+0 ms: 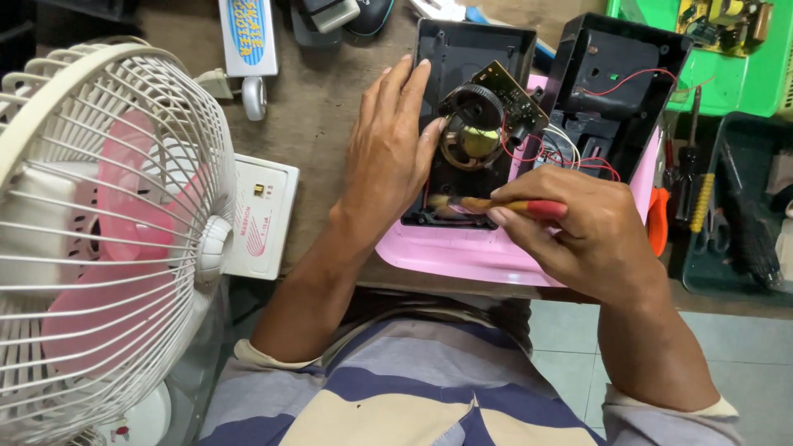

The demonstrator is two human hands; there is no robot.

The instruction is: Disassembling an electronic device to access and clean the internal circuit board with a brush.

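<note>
Right hand (591,235) fingers pinching a red-handled brush (496,206), lying left-right, bristles pointing left; left hand (388,149) fingers pressed together against black case (442,49)

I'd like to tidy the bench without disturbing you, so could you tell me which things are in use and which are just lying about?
In use: left hand steadying the open black case; right hand holding the brush; circuit board; pink tray.

Lying about: fan; white box; green bin; screwdrivers.
</note>
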